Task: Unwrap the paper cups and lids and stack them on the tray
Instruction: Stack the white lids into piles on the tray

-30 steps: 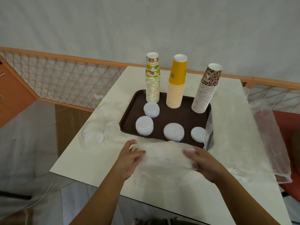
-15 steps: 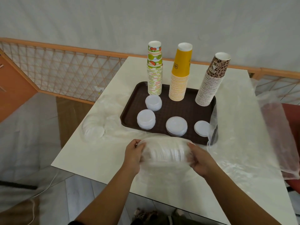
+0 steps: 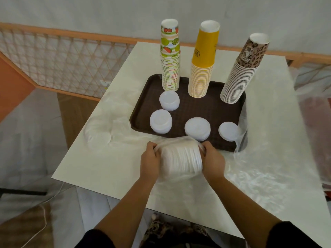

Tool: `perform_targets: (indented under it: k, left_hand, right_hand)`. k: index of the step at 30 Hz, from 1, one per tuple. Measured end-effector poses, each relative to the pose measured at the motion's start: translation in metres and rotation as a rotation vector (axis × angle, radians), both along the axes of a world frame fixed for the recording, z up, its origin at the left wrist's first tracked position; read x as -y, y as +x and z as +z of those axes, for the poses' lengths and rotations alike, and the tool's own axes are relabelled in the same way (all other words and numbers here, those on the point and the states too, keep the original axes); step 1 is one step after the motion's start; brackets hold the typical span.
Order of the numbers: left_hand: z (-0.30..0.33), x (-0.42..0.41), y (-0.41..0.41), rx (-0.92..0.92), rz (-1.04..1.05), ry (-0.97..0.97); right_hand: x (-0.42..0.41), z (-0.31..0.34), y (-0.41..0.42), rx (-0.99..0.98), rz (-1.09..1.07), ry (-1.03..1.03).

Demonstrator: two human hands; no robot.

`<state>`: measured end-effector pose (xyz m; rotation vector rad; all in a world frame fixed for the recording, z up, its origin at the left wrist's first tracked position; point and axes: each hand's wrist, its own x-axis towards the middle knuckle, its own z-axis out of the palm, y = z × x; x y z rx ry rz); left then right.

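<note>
Head view: at the worktop's [image 3: 111, 169] near edge, a light, slippery, loosely nested sleeve of lids [image 3: 180, 161] is gripped endwise through its film by left hand [image 3: 149, 162] and right hand [image 3: 213, 161], best squeezed from both ends.

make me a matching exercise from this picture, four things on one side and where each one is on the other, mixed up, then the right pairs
Things
1. yellow cup stack
2. leopard cup stack
3. fruit cup stack
4. wrapped lids

Places
A. back left corner of the tray
B. off the tray, at the near table edge, held between the left hand and right hand
C. back right corner of the tray
D. back middle of the tray

Pairs: 1-D, 2-C, 3-A, 4-B
</note>
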<state>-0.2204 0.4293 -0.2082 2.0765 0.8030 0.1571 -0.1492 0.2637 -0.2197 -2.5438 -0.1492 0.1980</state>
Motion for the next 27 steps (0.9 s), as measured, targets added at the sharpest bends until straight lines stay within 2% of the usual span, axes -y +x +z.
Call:
perform_targets:
  k: [4, 6, 8, 10, 11, 13, 15, 17, 21, 27]
  left_hand:
    - [-0.002, -0.001, 0.001, 0.003, 0.012, -0.041]
    - [-0.003, -0.005, 0.002, -0.014, -0.01, -0.057]
    - [-0.004, -0.008, 0.0, -0.037, -0.042, -0.066]
    - [-0.002, -0.008, -0.009, 0.016, -0.025, -0.012]
    - [0.002, -0.006, -0.017, 0.099, 0.0, 0.046]
    - [0.011, 0.002, -0.034, 0.315, -0.009, 0.186]
    - [0.019, 0.01, -0.047, 0.438, -0.149, 0.217]
    - [0.019, 0.014, -0.049, 0.43, -0.305, 0.147]
    - [0.006, 0.007, -0.039, 0.278, -0.441, 0.022]
    - [-0.007, -0.005, -0.032, 0.114, -0.514, 0.053]
  right_hand:
    - [0.0, -0.006, 0.0, 0.051, 0.102, -0.161]
    - [0.003, -0.008, 0.001, 0.054, 0.135, -0.161]
    - [0.007, -0.009, 0.001, 0.005, 0.116, -0.057]
    - [0.012, -0.005, -0.001, -0.058, 0.017, 0.153]
    - [0.014, 0.0, -0.004, -0.059, -0.054, 0.257]
    - [0.017, 0.015, -0.015, 0.058, -0.168, 0.392]
    - [0.017, 0.032, -0.03, 0.169, -0.173, 0.479]
    - [0.013, 0.044, -0.044, 0.129, -0.062, 0.511]
    - [-0.001, 0.047, -0.057, -0.002, 0.149, 0.266]
    - [-0.022, 0.057, -0.063, -0.061, 0.18, 0.014]
